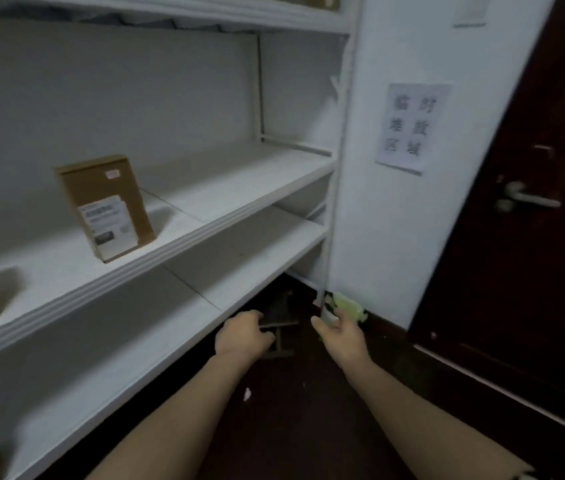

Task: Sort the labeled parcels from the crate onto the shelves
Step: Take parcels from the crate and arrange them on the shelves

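Two hands reach low at frame bottom: left hand (244, 336) curled loosely, right hand (341, 332) spread, both empty; parcel (106, 207) stands upper left on shelf (239, 181), well apart.

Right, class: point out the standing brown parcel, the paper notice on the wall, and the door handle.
Brown parcel (104, 206): head view, front face above its label.
Paper notice (412, 128): head view, middle of the sheet.
Door handle (530, 199): head view, on the lever.

White shelves (239, 216) – above the hands (244, 336), a brown parcel (104, 206) with a white label; right of them, a dark brown door (516, 237)
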Available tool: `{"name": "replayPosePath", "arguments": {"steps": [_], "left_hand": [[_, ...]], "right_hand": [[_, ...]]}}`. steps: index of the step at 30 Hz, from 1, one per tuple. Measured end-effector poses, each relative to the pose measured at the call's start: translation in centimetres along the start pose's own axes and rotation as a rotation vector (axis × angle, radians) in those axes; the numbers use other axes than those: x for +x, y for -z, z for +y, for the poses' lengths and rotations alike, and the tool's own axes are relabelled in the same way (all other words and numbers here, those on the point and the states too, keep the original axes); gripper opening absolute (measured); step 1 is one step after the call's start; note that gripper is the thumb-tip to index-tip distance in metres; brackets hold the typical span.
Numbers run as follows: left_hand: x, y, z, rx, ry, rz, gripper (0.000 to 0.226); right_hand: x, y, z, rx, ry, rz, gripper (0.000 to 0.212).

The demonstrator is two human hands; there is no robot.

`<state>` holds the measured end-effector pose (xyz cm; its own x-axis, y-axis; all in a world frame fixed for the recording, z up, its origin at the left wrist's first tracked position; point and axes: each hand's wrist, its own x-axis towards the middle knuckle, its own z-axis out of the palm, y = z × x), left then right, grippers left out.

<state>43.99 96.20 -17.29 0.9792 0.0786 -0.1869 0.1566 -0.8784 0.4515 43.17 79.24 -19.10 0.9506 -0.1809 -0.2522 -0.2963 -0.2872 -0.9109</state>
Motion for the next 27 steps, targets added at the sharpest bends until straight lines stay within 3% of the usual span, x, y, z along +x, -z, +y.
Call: {"name": "replayPosePath", "arguments": {"steps": [4,9,19,27], "left_hand": [[-3.7,-4.7,8.8,0.009,-0.186,-0.102,0.052],[-9.9,-11.2,19.7,0.035,-0.371,-0.203,0.051],[-33.4,-31.2,45.0,0.051,-0.749,-0.548,0.059],[-45.9,-40.5,56.3,0.187,-0.955,-0.657,0.066]], "right_hand": [[-4.5,10.0,4.7,0.041,-0.1,0.226,0.064],[-11.6,21.3,9.6,0.16,-0.158,0.391,0.066],[-33.2,50.6,27.5,0.142,-0.366,0.868,0.068],[-43.8,63.2,36.2,0.257,-0.502,1.018,0.064]]}}
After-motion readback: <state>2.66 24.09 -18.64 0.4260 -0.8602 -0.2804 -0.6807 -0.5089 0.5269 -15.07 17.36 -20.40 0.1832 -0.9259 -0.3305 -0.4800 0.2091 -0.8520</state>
